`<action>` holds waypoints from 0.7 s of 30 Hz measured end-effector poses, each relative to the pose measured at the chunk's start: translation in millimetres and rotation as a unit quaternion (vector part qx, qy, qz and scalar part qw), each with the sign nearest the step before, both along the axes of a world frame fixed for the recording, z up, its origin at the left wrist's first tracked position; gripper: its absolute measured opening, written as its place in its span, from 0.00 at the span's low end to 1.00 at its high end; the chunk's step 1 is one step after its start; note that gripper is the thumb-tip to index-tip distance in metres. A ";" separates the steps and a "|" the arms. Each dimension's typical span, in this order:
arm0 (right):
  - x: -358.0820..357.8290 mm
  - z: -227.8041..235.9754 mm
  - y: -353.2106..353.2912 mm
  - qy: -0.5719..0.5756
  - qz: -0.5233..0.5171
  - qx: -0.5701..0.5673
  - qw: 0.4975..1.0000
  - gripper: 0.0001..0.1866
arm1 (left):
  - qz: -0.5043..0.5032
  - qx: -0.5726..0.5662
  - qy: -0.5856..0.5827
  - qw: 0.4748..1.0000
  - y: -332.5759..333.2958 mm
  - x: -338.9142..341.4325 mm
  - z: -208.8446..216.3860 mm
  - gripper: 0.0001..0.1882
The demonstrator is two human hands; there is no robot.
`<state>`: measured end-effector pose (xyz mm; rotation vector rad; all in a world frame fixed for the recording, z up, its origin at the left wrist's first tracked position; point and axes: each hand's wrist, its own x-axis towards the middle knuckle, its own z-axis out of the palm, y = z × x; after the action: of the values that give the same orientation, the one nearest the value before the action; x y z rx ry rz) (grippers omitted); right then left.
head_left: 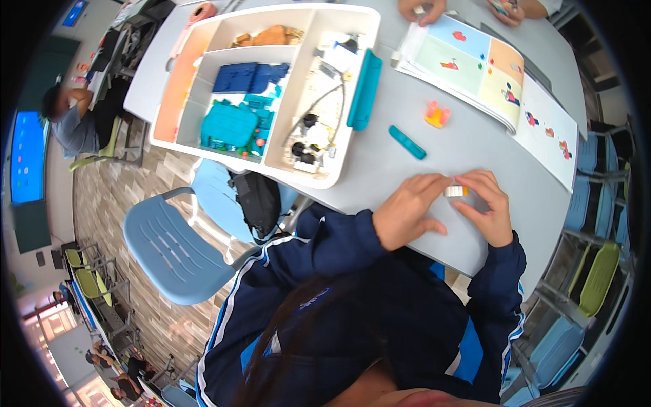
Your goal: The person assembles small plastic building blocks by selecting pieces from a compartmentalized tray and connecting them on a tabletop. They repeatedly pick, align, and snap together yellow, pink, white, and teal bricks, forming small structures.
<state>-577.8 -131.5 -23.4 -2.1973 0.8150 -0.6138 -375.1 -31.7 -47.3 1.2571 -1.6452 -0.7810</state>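
Just above the near edge of the table, a small white and orange building-block piece [456,191] sits between the fingertips of my two hands. My left hand [413,209] reaches it with bent fingers from the left, its thumb lying lower and apart. Curled around the other side is my right hand [487,205], forefinger above and thumb below. Beyond the hands a teal long rounded block [407,142] lies flat. Next to it stands a small orange, pink and yellow block piece [437,114].
A white compartment tray [324,182] of sorted blocks, with a teal handle, covers the table's left. An open picture booklet [468,61] lies far right. Across the table another person's hands [422,9] hold small pieces. A blue chair [178,247] stands left.
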 end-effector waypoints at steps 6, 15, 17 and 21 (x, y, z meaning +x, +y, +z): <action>15.6 -4.8 16.3 0.039 -0.052 -0.068 0.996 0.12 | -0.069 0.048 -0.015 0.996 58.9 88.5 69.8 0.30; 21.9 -18.6 30.9 0.055 -0.092 -0.174 0.979 0.13 | 0.344 -0.022 -0.171 0.923 120.8 245.4 122.4 0.13; 23.8 -18.1 32.2 0.092 -0.071 -0.243 0.963 0.15 | 0.413 -0.040 -0.223 0.882 120.7 290.3 121.4 0.11; 24.4 -19.2 40.8 0.114 -0.094 -0.257 0.955 0.17 | 0.429 -0.084 -0.296 0.849 110.3 379.5 103.7 0.07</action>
<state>-553.4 -90.8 -42.6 -2.7219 1.0890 -0.7380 4.3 78.5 56.4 1.9904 -1.3032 0.3350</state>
